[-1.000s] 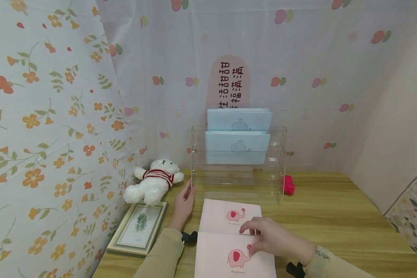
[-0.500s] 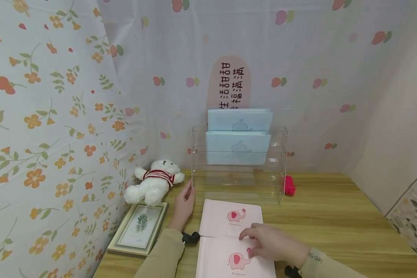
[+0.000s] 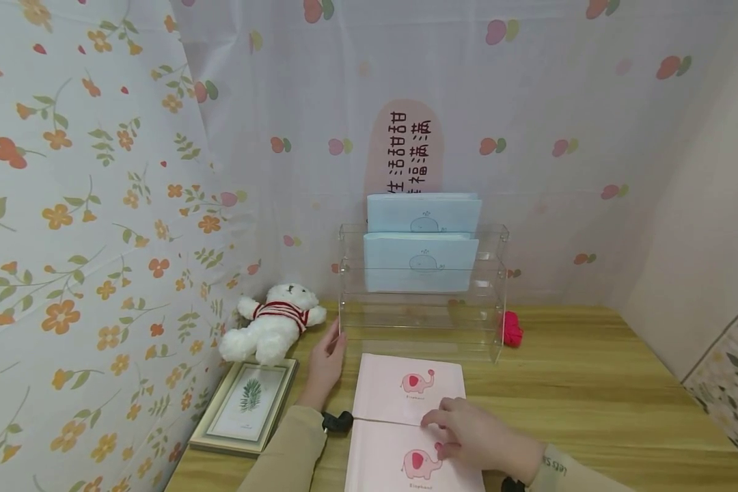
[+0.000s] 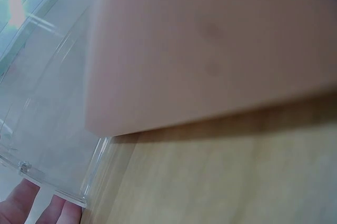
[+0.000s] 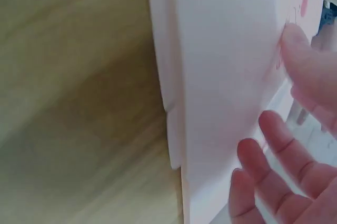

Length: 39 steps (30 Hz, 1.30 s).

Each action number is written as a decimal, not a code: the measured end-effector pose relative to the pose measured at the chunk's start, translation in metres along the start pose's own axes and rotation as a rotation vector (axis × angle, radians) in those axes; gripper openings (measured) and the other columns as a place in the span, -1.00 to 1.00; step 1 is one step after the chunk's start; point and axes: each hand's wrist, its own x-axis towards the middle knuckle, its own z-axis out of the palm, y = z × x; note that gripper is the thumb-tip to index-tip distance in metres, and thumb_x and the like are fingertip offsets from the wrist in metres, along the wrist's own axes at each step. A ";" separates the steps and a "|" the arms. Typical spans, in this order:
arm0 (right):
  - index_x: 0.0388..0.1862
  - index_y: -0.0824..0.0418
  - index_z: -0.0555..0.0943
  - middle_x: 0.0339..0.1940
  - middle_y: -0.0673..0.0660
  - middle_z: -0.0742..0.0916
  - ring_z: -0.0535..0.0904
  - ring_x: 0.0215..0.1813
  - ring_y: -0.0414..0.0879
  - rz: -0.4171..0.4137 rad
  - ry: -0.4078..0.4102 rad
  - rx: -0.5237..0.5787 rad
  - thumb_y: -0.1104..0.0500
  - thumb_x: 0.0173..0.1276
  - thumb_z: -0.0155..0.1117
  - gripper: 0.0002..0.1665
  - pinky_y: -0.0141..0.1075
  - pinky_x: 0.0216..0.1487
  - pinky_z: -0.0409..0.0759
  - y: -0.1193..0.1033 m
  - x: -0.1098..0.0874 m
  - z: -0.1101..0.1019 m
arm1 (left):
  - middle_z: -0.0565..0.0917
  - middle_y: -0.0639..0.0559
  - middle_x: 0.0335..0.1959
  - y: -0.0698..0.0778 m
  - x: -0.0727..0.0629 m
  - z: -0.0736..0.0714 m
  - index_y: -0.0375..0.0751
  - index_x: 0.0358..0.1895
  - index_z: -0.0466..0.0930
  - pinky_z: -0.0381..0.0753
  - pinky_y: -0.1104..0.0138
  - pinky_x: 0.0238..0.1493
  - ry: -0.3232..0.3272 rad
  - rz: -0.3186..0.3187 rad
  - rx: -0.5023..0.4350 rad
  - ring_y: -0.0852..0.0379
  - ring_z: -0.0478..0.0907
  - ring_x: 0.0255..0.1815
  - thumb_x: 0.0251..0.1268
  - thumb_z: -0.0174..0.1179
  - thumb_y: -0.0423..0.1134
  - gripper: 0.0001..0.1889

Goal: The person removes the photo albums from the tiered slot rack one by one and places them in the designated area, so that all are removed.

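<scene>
Two pink booklets with elephant covers lie one behind the other on the table: the far booklet (image 3: 381, 389) and the near booklet (image 3: 375, 454), their edges meeting at a seam. My right hand (image 3: 480, 434) is over the right part of that seam. In the right wrist view its thumb (image 5: 300, 50) touches a cover while the other fingers are spread and loosely bent. My left hand (image 3: 326, 365) rests against the left side of a clear acrylic rack (image 3: 418, 314); its fingertips (image 4: 23, 195) show at the rack's edge in the left wrist view. A blurred pink booklet (image 4: 210, 50) fills much of that view.
Blue whale booklets stand in the rack's upper tiers, one in front (image 3: 418, 273) and one behind (image 3: 424, 205). A picture frame (image 3: 246, 403) and a white plush bear (image 3: 270, 328) lie at left. A red object (image 3: 512, 328) sits right of the rack.
The near booklet's top edge has shifted slightly downward in the head view. My right hand has moved a little down and left. My left hand has stayed on the rack.
</scene>
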 end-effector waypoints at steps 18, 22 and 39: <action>0.29 0.35 0.63 0.15 0.32 0.76 0.70 0.18 0.25 0.199 0.678 0.175 0.05 0.62 0.44 -0.52 0.21 0.29 0.73 0.045 0.052 -0.130 | 0.66 -0.23 0.50 0.000 -0.001 -0.001 -0.02 0.64 0.49 0.66 -0.15 0.46 -0.008 0.021 -0.006 -0.30 0.67 0.45 0.74 0.20 -0.16 -0.48; 0.43 0.41 0.49 0.33 0.41 0.64 0.56 0.35 0.34 0.270 0.749 0.232 -0.02 0.64 0.40 -0.35 0.30 0.46 0.58 0.052 0.063 -0.150 | 0.66 -0.23 0.50 0.000 -0.001 -0.001 -0.03 0.64 0.49 0.66 -0.15 0.46 -0.010 0.022 -0.007 -0.30 0.66 0.45 0.74 0.20 -0.15 -0.48; 0.74 0.30 0.14 0.55 0.46 0.51 0.51 0.54 0.40 0.484 0.705 0.376 -0.21 0.54 0.47 0.11 0.34 0.51 0.56 0.070 0.107 -0.187 | 0.67 -0.22 0.48 0.002 0.001 -0.001 0.00 0.63 0.51 0.67 -0.14 0.44 0.001 0.017 -0.007 -0.28 0.68 0.43 0.73 0.21 -0.17 -0.49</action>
